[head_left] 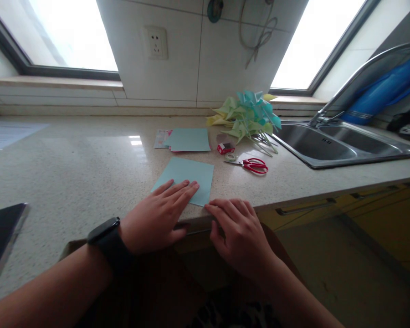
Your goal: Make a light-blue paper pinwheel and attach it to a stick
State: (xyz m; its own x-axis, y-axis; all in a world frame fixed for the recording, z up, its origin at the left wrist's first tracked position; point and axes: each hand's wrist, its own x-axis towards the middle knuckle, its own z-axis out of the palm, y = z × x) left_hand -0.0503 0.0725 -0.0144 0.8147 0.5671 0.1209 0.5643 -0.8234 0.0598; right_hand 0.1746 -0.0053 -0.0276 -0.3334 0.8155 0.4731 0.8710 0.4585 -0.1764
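Note:
A light blue square of paper (191,171) lies flat at the front of the speckled counter. My left hand (164,209), with a black watch at the wrist, rests on it with fingers stretched out. Beside the paper's near right corner is my right hand (237,228); its fingertips touch or nearly touch that corner, fingers bent and thumb apart. Behind the sheet sits a stack of blue paper (189,139) with a pink edge showing beneath. Red-handled scissors (254,165), a roll of tape (230,157) and a small red box (225,148) lie to the right.
Folded green, yellow and blue paper pinwheels (248,116) are heaped by the wall. A steel double sink (310,161) with a tap is at the right. A dark flat device (3,232) lies at the left edge, and a printed sheet (12,134) farther back.

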